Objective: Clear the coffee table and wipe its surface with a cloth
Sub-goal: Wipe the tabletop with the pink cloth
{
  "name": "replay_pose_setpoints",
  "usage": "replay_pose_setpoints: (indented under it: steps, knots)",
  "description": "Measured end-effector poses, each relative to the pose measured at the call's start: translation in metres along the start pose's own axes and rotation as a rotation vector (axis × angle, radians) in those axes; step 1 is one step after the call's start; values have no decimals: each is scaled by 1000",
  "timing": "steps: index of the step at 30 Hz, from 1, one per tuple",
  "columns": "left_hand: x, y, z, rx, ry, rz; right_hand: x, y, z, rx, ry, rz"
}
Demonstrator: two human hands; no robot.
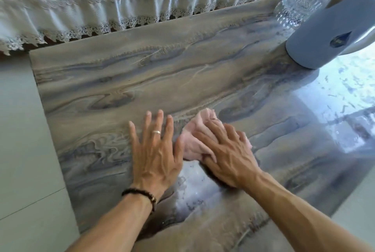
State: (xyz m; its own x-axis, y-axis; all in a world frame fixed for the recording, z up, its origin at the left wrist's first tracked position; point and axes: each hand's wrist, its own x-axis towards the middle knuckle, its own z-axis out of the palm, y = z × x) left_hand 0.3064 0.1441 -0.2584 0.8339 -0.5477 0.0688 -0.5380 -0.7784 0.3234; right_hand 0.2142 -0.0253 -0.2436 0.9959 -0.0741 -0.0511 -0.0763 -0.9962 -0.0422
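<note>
Right hand (227,150) curled over pink cloth (194,142), pressing it onto the surface (142,81); left hand (154,150) just beside the cloth, flat, fingers straight, holding nothing. Best wiped with even overlapping strokes. Far from the cloth: blue jug (332,26), glass dish (298,6).

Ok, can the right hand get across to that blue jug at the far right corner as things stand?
Probably yes. The right hand presses the pink cloth, and only bare table lies between it and the blue jug. The glass dish stands behind the jug, not in the way.
</note>
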Motion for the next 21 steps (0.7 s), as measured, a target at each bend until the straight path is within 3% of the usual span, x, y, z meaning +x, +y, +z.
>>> replay_pose_setpoints:
  steps: [1,3,5,6,8,10,11,12,14,16,17,19,21]
  knots:
    - [-16,6,2,-19,-25,-7,3,15,-4,-9,-32,75]
    - [-37,17,8,-20,-68,-19,22,29,-6,45,-8,400]
    - [-39,20,16,2,-73,-53,28,7,1,91,54,592]
    - [-39,21,18,14,-73,-68,19,-6,6,86,85,560]
    - [-39,22,20,19,-78,-70,-19,-17,10,49,98,306]
    - [-42,22,18,14,-91,-65,-52,0,6,33,16,86]
    - [-43,22,17,15,-95,-66,-55,18,4,18,-5,78]
    - [-42,22,17,23,-100,-68,-49,33,2,6,-12,152]
    - [-42,23,18,51,-105,-63,-23,47,1,47,33,473]
    - [-40,23,18,64,-101,-61,-12,21,5,86,80,643]
    - [-40,22,19,62,-100,-63,-18,3,8,95,110,573]
    - [-41,20,19,41,-70,-53,-50,-22,13,106,110,222]
    - [-44,21,18,27,-20,-4,-81,-5,15,57,38,-24]
